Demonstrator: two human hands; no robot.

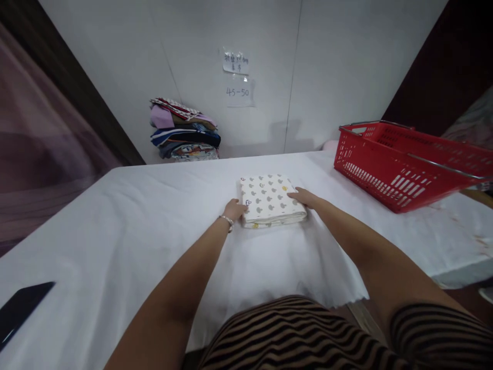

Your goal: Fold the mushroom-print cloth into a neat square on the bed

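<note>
Head view: left hand (235, 209) and right hand (304, 197), fingers partly curled, hold the folded cloth (272, 197) by opposite edges; even pressure should keep layers aligned.

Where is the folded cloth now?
In the head view, the cloth lies slightly right of centre, between the left hand and right hand, on the table.

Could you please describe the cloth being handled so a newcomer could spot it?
On the white-covered table, look left of the red basket, between the left hand and right hand. The folded cloth there is white with small grey prints, unlike the multicoloured pile near the wall.
</note>
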